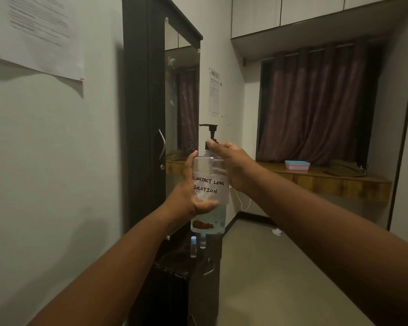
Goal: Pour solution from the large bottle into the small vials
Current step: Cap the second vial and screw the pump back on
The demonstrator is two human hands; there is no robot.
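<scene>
I hold up a large clear bottle (210,184) labelled "Contact Lens Solution", upright, with pale liquid in its lower part and a black pump head (209,131) on top. My left hand (189,196) grips the bottle's body from the left and underneath. My right hand (229,161) grips the black collar at the bottle's neck. Below the bottle, two small vials stand on a dark cabinet top (174,262): one with a blue cap (193,247) and one (203,242) just right of it, partly hidden by the bottle's base.
A tall dark wardrobe (146,114) with a mirror door stands behind the bottle, against the wall on the left. A wooden ledge (327,182) under a curtained window holds a pink and blue box (297,165). Floor lies to the right of the cabinet.
</scene>
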